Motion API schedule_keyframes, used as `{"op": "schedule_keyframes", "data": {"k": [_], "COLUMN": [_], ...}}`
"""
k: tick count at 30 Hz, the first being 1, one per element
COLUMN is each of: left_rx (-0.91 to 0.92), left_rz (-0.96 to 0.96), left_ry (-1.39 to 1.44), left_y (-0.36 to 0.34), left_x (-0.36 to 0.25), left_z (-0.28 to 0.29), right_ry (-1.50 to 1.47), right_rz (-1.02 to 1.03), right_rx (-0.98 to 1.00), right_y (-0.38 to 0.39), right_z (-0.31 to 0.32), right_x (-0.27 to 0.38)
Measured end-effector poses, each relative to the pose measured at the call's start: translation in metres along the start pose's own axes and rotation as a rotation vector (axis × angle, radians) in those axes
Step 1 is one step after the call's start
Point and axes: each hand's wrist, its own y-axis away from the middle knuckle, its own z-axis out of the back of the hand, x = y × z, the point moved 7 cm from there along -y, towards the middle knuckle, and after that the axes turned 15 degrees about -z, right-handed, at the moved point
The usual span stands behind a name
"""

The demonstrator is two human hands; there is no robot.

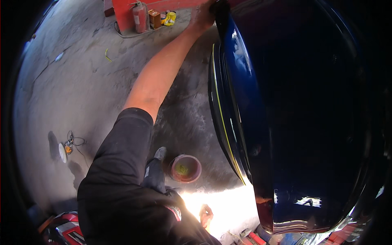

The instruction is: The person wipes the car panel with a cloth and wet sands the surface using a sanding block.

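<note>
My left arm, in a dark sleeve, reaches far forward. My left hand (201, 17) is at the top of the view, at the far edge of a glossy dark blue car panel (245, 73). Its fingers look closed around something black (221, 12) there, too dark to name. Low in the view, in strong glare, hangs my right hand (206, 215), apart from the panel. Its fingers are curled, and I cannot make out anything in them. Below the blue panel's left edge runs a dark trim (222, 106) with a yellow line along it.
A bucket (186, 168) with something yellow-green inside stands by my shoe (160, 153). Left on the concrete floor lies a corded tool with a white disc (62, 152). A fire extinguisher (140, 18) and a brown can (154, 18) stand by a red wall. Red objects (256, 238) lie at the bottom.
</note>
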Motion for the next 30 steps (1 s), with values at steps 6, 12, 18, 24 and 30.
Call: {"op": "schedule_keyframes", "data": {"k": [6,12,18,24,30], "left_rx": [-0.001,-0.068,-0.148,-0.134,-0.175], "left_rz": [-0.068,0.017,-0.099,-0.136,-0.181], "left_ry": [-0.016,-0.175,-0.102,-0.081,-0.015], "left_y": [0.028,0.078,0.138,0.198,0.251], "left_x": [-0.059,-0.158,-0.264,-0.363,-0.455], "left_z": [0.022,0.053,0.08,0.089,0.104], "right_ry": [0.041,0.02,0.059,0.117,0.143], "right_rz": [0.103,0.151,0.172,0.183,0.189], "right_rx": [0.103,0.131,0.156,0.171,0.167], "right_y": [-0.025,-0.059,-0.077,-0.071,-0.05], "right_z": [-0.005,0.067,0.134,0.165,0.182], "right_x": [0.006,-0.004,-0.04,-0.085,-0.122]}}
